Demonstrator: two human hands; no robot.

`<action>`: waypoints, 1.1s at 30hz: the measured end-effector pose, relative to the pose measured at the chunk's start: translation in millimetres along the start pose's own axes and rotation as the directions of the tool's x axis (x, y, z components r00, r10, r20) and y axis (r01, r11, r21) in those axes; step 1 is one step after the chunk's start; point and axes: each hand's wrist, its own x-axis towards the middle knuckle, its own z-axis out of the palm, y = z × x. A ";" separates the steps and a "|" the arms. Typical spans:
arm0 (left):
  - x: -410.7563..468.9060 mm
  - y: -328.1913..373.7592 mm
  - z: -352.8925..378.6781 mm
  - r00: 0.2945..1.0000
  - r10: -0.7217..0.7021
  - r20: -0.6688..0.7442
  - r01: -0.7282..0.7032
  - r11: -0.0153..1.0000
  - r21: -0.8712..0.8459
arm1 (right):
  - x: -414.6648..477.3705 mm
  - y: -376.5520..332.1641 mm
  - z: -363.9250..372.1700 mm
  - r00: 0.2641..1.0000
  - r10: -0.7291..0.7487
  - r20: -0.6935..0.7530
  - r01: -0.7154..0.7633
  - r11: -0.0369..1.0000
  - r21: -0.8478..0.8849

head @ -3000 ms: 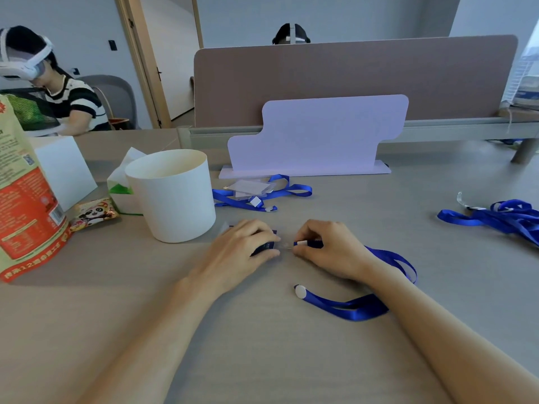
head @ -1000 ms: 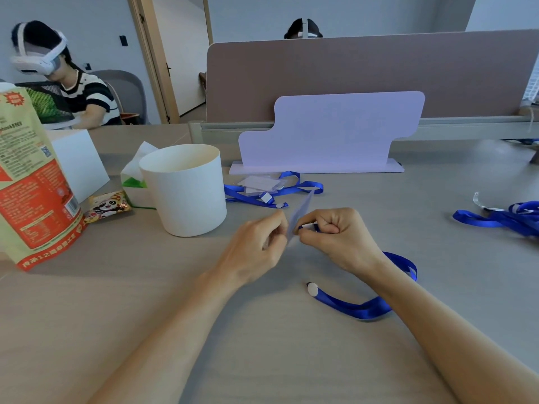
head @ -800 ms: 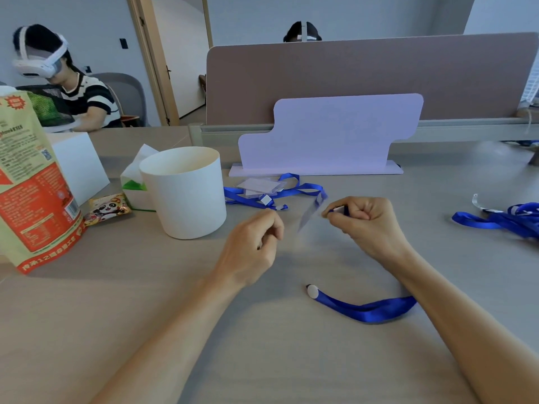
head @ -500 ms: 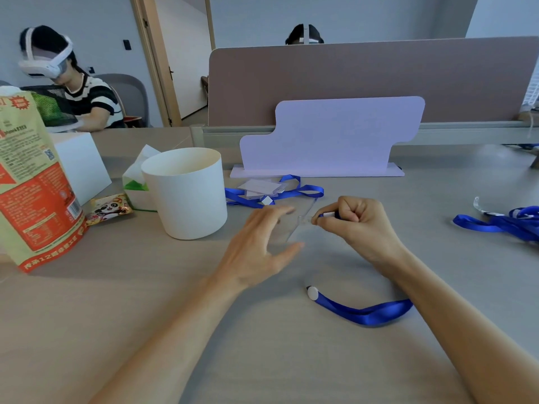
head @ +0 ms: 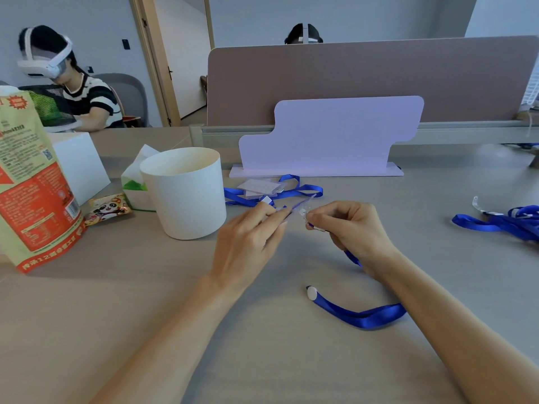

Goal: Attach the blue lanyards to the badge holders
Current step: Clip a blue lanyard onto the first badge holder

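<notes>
A clear badge holder is held edge-on above the table between my two hands. My left hand pinches its near edge with the fingertips. My right hand is closed on the clip end of a blue lanyard, right at the holder's top. The lanyard's strap runs under my right wrist and loops on the table, ending in a white tab. Behind my hands lies a finished pile: badge holders with blue lanyards. Loose blue lanyards lie at the far right.
A white round bucket stands left of my hands, with a tissue box, a snack packet, a white box and a large printed bag further left. A lilac stand and desk divider are behind. Two people sit beyond.
My hands rose from the table with the holder and clip. My left hand let go and spread open for a moment, then took the holder's edge again. The lanyard loop shifted a little.
</notes>
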 end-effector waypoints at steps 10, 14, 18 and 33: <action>9.3 0.6 -2.5 0.975 0.216 -0.051 -0.198 0.952 0.235 | 10.4 10.3 -3.4 0.945 0.326 -0.043 -0.317 0.938 0.141; 5.1 -5.3 4.0 0.979 0.205 0.010 -0.201 0.946 0.256 | 9.2 15.7 -8.1 0.960 0.266 -0.093 -0.263 0.964 0.036; -5.0 -20.9 17.0 0.979 0.145 0.143 -0.183 0.934 0.308 | 11.8 17.0 -14.7 0.976 0.143 -0.166 -0.155 0.986 -0.062; -4.2 10.2 3.3 0.586 -0.093 0.805 0.481 0.839 -0.253 | 5.2 -4.0 -14.9 0.985 -0.057 -0.162 0.103 0.951 0.290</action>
